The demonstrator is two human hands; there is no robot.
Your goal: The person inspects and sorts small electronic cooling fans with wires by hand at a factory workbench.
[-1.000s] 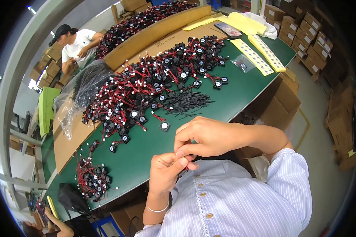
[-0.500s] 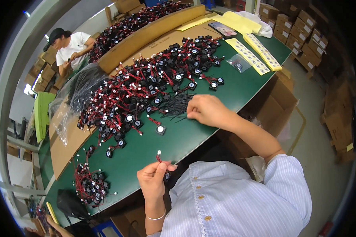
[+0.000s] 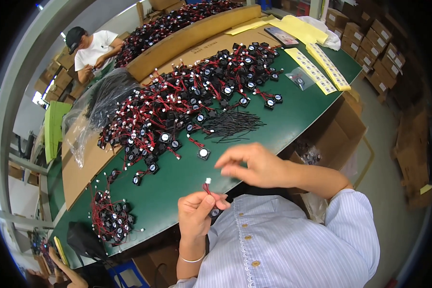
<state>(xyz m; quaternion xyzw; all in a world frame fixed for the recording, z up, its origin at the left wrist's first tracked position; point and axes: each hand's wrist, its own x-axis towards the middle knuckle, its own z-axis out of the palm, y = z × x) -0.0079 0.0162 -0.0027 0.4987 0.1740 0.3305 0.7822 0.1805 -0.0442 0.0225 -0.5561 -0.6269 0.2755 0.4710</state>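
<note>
My left hand is closed in a pinch around the red and black wires of a small black fan. The wires' white connector points up above the fingers, and part of the fan shows below the fingertips. To its upper right hovers my right hand, thumb and forefinger brought together; anything thin between them is too small to make out. Beyond that hand lies a pile of thin black ties on the green table. A single fan with a white round face rests close by.
A large heap of wired fans spreads across the table; a smaller cluster lies at left. Label sheets, a phone and a clear bag lie far right. A co-worker works at back left.
My right hand has left the pile of black ties and come nearer to my left hand. The left hand keeps its pinch on the fan's wires. The view has shifted slightly.
</note>
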